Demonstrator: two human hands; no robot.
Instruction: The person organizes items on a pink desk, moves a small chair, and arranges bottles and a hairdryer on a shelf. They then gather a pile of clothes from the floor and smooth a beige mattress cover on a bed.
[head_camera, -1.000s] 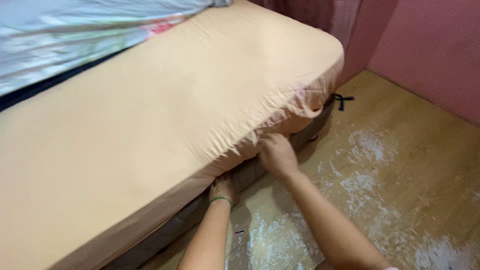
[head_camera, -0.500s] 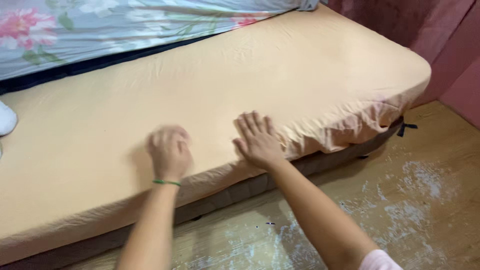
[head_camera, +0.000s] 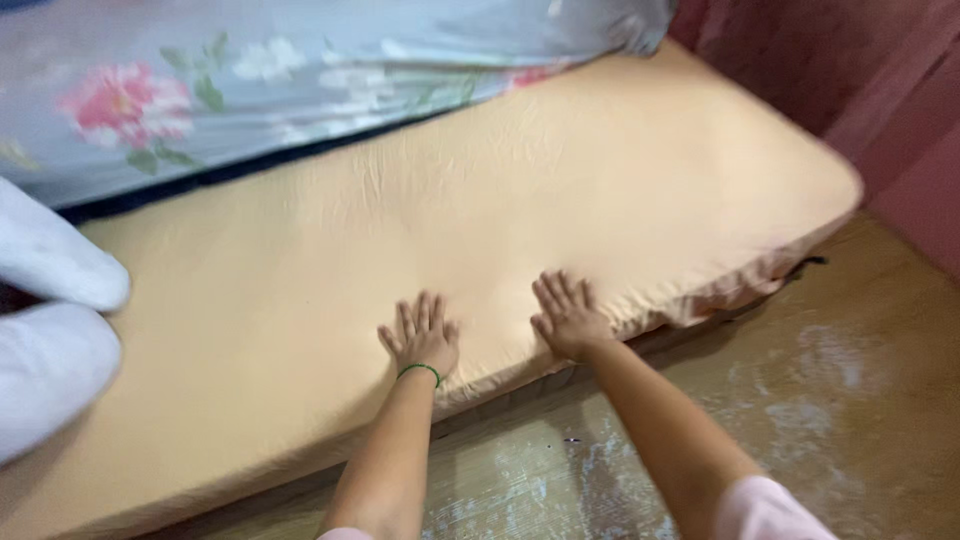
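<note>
While white pillows (head_camera: 55, 340) sit at far left, peach fitted sheet (head_camera: 560, 190) lies stretched over low mattress, floral bedding (head_camera: 250, 90) behind. Left hand (head_camera: 422, 337) flat on sheet near front edge, fingers spread, gripping nothing; green band at wrist. Right hand (head_camera: 568, 318) just beside, likewise flat, open, empty. Sheet likely thin, light, soft, prone to slide; best pinched at gathered hem by right corner (head_camera: 740, 285). Worn wooden floor (head_camera: 800, 400) at right.

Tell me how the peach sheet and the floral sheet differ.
The peach sheet is plain, while the floral sheet has pink flowers on pale blue. The peach sheet is nearer, under the left hand and right hand; the floral sheet lies behind, untouched. Both are bed coverings with slight wrinkles.
</note>
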